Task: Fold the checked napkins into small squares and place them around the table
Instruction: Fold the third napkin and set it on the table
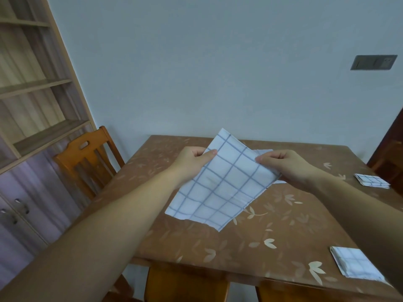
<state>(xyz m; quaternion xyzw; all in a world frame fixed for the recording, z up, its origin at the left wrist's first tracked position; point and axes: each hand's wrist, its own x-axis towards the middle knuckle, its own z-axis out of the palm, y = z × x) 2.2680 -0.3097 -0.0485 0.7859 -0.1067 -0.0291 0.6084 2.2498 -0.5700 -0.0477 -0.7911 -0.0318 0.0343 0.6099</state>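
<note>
I have the white cloth napkin with thin blue checks [220, 184] held up over the middle of the brown leaf-patterned table [218, 253]. My left hand [194, 161] pinches one side edge between thumb and curled fingers, and my right hand [285, 165] pinches the opposite edge the same way. It looks thin, light and limp. It sags between the grips, so I'd judge it creases easily but slides and droops unless taken by its corners or edges and laid flat. A sliver of white shows behind it; whether that is a back layer or another cloth, I cannot tell.

Two folded checked squares already lie on the table: one near the right front corner [355, 265], one at the far right edge [370, 182].

The only containers I see are the wooden shelf unit [32, 83] and the closed cupboard doors [21, 214] below it, whose contents are hidden.
</note>
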